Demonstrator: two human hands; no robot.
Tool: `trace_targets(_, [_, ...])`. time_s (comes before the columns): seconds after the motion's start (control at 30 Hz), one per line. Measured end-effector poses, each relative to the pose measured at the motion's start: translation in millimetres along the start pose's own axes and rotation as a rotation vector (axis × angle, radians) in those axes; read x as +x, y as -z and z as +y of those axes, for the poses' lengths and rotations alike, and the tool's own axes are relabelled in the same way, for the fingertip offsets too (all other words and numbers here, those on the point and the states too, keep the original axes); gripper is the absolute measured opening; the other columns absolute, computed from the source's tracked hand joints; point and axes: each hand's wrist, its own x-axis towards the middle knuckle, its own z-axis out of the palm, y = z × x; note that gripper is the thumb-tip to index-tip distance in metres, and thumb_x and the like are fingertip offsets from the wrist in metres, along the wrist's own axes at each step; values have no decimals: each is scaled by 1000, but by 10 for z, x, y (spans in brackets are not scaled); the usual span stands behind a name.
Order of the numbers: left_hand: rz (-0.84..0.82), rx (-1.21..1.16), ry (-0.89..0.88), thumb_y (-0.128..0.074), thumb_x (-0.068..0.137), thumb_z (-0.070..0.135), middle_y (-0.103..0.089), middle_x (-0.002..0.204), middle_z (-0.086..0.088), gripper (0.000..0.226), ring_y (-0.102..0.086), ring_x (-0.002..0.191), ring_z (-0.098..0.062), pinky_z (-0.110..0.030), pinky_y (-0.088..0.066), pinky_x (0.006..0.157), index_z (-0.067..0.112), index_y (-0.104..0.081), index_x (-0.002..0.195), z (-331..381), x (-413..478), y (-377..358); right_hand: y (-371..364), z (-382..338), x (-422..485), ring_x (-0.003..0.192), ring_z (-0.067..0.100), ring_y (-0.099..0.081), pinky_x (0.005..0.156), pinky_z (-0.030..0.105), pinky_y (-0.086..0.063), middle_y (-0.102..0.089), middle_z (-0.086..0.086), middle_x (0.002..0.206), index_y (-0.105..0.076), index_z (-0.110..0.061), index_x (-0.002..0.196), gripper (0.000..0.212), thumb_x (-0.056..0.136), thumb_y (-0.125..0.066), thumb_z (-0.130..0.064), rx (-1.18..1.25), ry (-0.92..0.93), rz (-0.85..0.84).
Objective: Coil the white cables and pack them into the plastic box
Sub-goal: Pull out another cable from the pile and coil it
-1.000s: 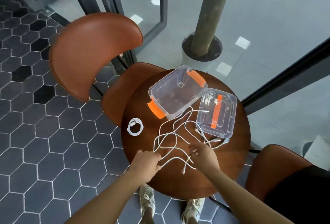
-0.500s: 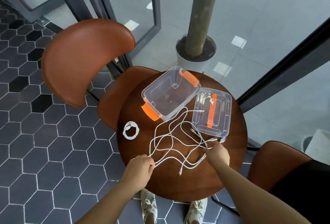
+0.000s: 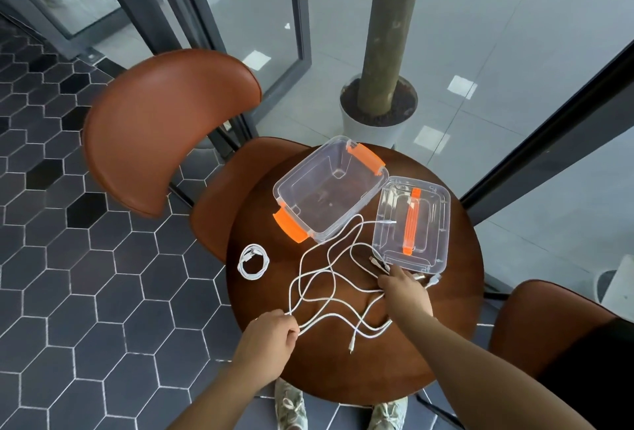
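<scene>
Pinching strands of the loose white cables [image 3: 330, 268]: left hand [image 3: 271, 330], fingers curled, at the table's [image 3: 343, 374] near-left edge. Right hand [image 3: 404, 292] lies over the plug ends just beside the lid's [image 3: 429, 224] near edge; whether it grips them cannot be told. The tangle runs left to right between both hands, with loops reaching the open, empty plastic box [image 3: 329, 189] at the far edge. One coiled cable [image 3: 254, 261] sits at the left edge. The bare near side likely allows room for coiling.

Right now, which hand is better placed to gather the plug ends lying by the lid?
The right hand: it lies right at the plug ends beside the lid, while the left hand grips cable strands farther away.
</scene>
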Motion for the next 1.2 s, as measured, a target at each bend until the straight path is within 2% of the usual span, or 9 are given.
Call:
trace_targets(0.23, [4,-2,20,-52,95,19,-50,82,13,20,-55,83,-11,-24,-41,68,22,-66,81,-64,-8,38,160,169,-11,98,25,-67,78,34,-53,-65,1,104,-76,-20,101,17,91,-63,-15,94,200,66])
trace_targets(0.4, [9,-15,45,-52,94,18,-50,80,12,25,-53,82,-11,-24,-41,66,28,-54,71,41,-51,178,636,281,-314,71,15,-68,57,32,-57,-69,-8,89,-76,-29,91,9,90,-72,-21,336,160,360])
trace_targets(0.57, [11,-45,114,-53,93,20,-55,86,11,21,-60,90,-13,-29,-51,78,31,-63,79,93,-92,266,1373,225,-540,61,16,-64,52,36,-58,-72,0,83,-78,-16,87,7,84,-80,-10,443,183,617])
trace_targets(0.77, [192,-452,139,-67,83,19,-69,95,10,14,-67,93,-10,-33,-53,87,31,-69,90,597,-19,676,1832,82,-710,65,16,-64,52,37,-57,-71,-2,83,-79,-17,84,8,82,-81,-9,385,330,670])
trace_targets(0.87, [444,-488,-60,-74,82,24,-55,109,15,34,-58,100,-7,-29,-52,91,27,-60,114,1031,-38,1023,1958,-33,-802,64,10,-59,52,27,-53,-69,-3,82,-80,-17,88,9,83,-81,-10,361,405,701])
trace_targets(0.97, [252,-446,-163,-71,86,42,-36,144,12,78,-33,135,-9,-30,-33,112,27,-29,151,1310,95,1241,2089,-142,-892,67,11,-61,56,28,-54,-67,-3,83,-79,-15,90,9,84,-80,-7,393,530,703])
trace_targets(1.03, [160,-460,-152,-68,89,43,-43,150,4,77,-37,140,-16,-33,-35,112,28,-28,153,1370,237,1301,2192,-172,-925,71,12,-63,57,26,-53,-67,-4,85,-79,-15,89,8,85,-78,-8,375,591,698])
trace_targets(1.1, [222,-408,-132,-67,91,37,-63,124,0,58,-56,121,-20,-27,-43,94,26,-45,143,1342,306,1339,2289,-151,-935,69,15,-65,53,29,-53,-68,-4,86,-77,-18,86,8,85,-77,-10,316,534,740])
trace_targets(1.2, [217,-419,-35,-69,90,39,-62,110,2,62,-62,107,-18,-28,-47,86,24,-42,144,1235,286,1387,2467,-17,-899,72,21,-66,56,27,-50,-68,-1,87,-78,-18,87,3,87,-75,-16,420,184,804])
